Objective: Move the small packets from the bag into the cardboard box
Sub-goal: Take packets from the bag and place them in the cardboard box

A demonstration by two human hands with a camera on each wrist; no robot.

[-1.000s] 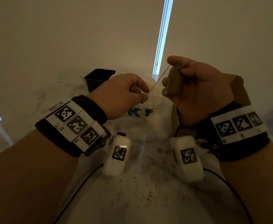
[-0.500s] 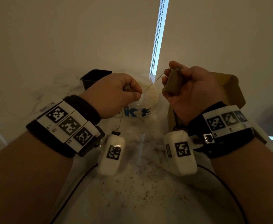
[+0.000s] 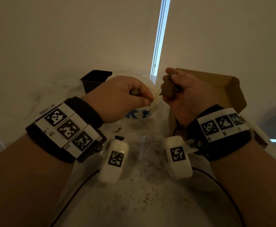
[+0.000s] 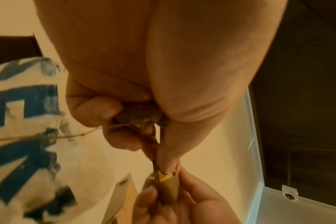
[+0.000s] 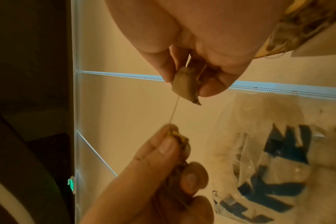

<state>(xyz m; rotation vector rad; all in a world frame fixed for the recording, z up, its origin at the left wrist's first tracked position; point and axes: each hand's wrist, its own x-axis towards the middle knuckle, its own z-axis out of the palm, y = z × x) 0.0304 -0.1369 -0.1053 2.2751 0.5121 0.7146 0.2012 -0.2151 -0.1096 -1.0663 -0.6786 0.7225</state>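
- My right hand (image 3: 185,97) is curled around one small brown packet (image 3: 168,89), pinched between thumb and fingers and held up in the air just in front of the cardboard box (image 3: 224,89).
- My left hand (image 3: 117,99) is closed too: its thumb and forefinger pinch a thin string (image 5: 173,110) that runs across to that packet, and a second small brown packet (image 3: 134,92) sits tucked in its curled fingers.
- The bag (image 3: 143,112), clear plastic with blue lettering, lies on the marble counter (image 3: 150,202) behind and below both hands; a loose tag (image 3: 119,129) dangles under my left hand.
- Risk as I judge it: the two packets look tied together by their strings. If I pull hard, the thread could snap or tear a paper packet, spilling more of the crumbs already dotting the counter.
- Dropping the right packet into the box while my left holds the string could drag it back out, or pull the other one in after it.
- The black pot (image 3: 94,81) stands close behind my left hand; a wide swing could knock it.
- Compared with a second ago, my hands are closer together and the string between them is much shorter; the right hand has sunk lower, nearer the box.
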